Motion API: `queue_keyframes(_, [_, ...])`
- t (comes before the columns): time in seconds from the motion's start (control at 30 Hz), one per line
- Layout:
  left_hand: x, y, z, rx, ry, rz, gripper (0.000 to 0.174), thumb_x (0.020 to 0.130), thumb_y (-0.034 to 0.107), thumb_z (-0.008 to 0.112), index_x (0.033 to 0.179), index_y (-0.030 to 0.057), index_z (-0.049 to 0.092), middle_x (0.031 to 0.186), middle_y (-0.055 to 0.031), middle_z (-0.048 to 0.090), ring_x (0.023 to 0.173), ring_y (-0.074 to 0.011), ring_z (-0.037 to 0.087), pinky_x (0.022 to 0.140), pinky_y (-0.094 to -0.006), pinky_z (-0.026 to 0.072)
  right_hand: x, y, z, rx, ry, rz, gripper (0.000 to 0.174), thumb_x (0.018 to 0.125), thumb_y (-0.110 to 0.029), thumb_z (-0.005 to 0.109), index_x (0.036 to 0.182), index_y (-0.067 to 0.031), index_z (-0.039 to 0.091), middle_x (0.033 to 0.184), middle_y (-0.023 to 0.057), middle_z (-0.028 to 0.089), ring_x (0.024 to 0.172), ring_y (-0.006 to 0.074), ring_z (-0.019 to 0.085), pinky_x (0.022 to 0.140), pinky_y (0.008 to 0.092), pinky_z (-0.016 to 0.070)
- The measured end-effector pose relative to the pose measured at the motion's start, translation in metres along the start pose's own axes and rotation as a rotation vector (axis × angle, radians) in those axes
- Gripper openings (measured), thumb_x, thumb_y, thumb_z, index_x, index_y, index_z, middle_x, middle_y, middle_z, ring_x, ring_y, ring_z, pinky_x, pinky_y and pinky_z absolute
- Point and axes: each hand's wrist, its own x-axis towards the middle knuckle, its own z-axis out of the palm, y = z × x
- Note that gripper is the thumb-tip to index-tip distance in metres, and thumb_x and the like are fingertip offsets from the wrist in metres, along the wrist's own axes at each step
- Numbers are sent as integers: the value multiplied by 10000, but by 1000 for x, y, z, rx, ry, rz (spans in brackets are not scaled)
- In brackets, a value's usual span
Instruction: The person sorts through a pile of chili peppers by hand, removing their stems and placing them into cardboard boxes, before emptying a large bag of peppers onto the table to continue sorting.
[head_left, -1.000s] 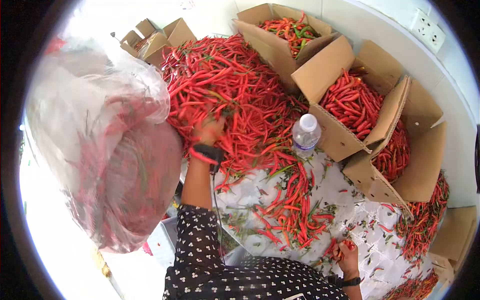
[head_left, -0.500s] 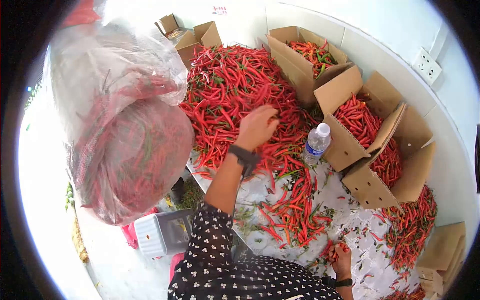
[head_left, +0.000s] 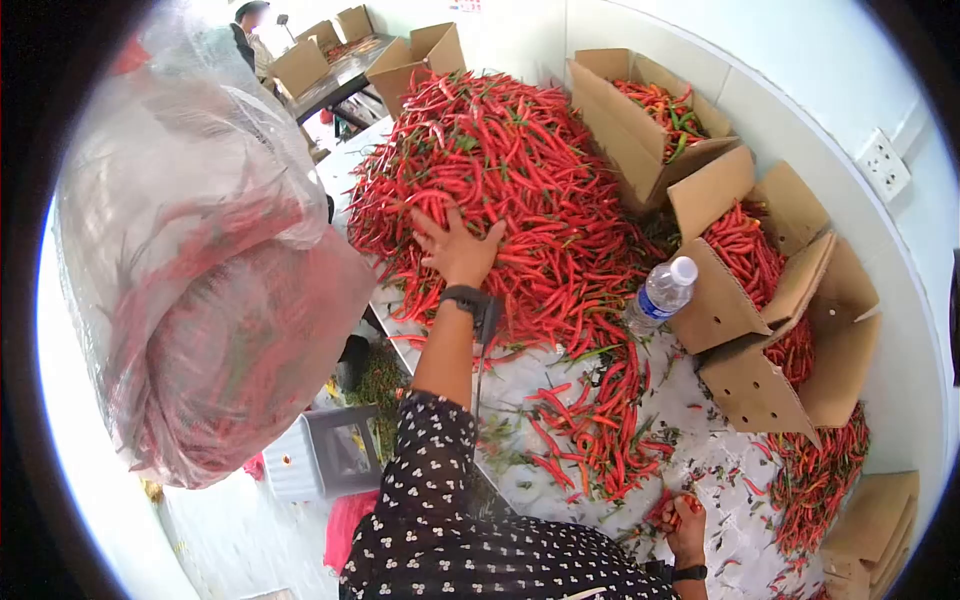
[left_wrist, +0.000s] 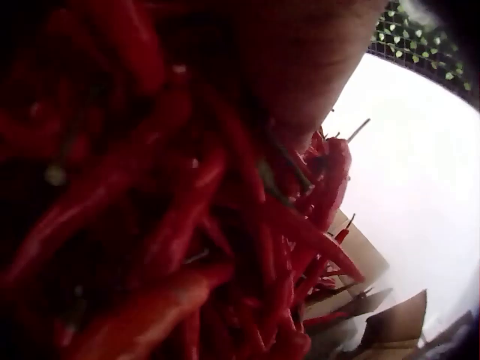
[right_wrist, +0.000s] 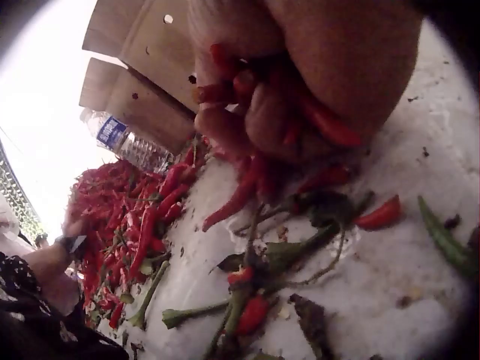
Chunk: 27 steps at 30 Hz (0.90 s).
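In the head view the left hand (head_left: 460, 250) lies with fingers spread on the near left side of a tall heap of red chilies (head_left: 540, 180). The left wrist view is dark, with the hand's skin (left_wrist: 307, 60) right against chilies (left_wrist: 180, 217). Low on the table, the right hand (head_left: 687, 525) is curled round several red chilies. Close up in the right wrist view, that hand (right_wrist: 300, 82) has chili ends (right_wrist: 326, 120) poking out between its curled fingers, above green stems (right_wrist: 300, 251) and scraps on the white surface.
A water bottle (head_left: 660, 295) stands right of the heap, beside cardboard boxes (head_left: 720, 300) of chilies. A large clear bag of chilies (head_left: 230, 330) bulges at the left. Below it are a grey crate (head_left: 300, 455) and a pink cloth (head_left: 347, 525). A person (head_left: 250, 40) is in the background.
The left hand swept over the heap to the right, then came back left and now rests spread on it. The right hand has stayed low with its chilies. The head view has shifted.
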Motion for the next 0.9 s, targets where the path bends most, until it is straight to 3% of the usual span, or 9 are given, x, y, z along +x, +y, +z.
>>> queue_keyframes(0.07, [7, 0, 2, 44, -22, -1, 926, 653, 619, 616, 1382, 167, 269, 1440, -217, -105, 1271, -504, 140, 914, -647, 268, 0, -2, 1, -4, 18, 17, 72, 857, -138, 535, 851, -67, 522, 657, 48, 549, 498, 121, 499, 366, 217, 351])
queue_keyframes(0.23, [11, -1, -2, 39, -81, -3, 904, 678, 609, 604, 1378, 141, 275, 1438, -208, -124, 1265, -517, 136, 925, -644, 266, 4, 3, -6, 15, 56, 8, 88, 822, -122, 585, 853, -77, 517, 645, 56, 552, 476, 133, 495, 361, 235, 352])
queue_keyframes(0.43, [4, -3, -12, 54, -132, 6, 902, 686, 570, 626, 1384, 139, 251, 1439, -206, -121, 1271, -509, 135, 918, -637, 285, 1, 2, 2, 24, 71, -29, 64, 829, -102, 563, 847, -68, 513, 638, 51, 541, 472, 128, 495, 357, 222, 352])
queue_keyframes(0.5, [2, -7, -18, -43, -249, 10, 896, 684, 536, 646, 1383, 143, 246, 1441, -204, -118, 1266, -515, 148, 911, -631, 300, 0, 3, 2, 33, 83, -31, 60, 828, -98, 559, 838, -60, 514, 635, 56, 538, 461, 128, 489, 350, 220, 342])
queue_keyframes(0.7, [-11, -36, -23, -161, -283, 176, 729, 718, 382, 647, 1340, 186, 322, 1452, -204, 15, 1264, -505, 180, 913, -632, 301, 3, 8, -2, 43, 30, -61, 63, 825, -106, 568, 823, -67, 519, 636, 56, 538, 487, 128, 501, 350, 220, 337])
queue_keyframes(0.9, [-58, -50, -31, -134, -201, 280, 607, 760, 258, 597, 1307, 114, 375, 1433, -196, 164, 1286, -415, 218, 959, -571, 293, -1, 5, 3, 33, 13, -81, 54, 832, -100, 561, 805, -71, 525, 640, 44, 537, 500, 125, 503, 371, 217, 346])
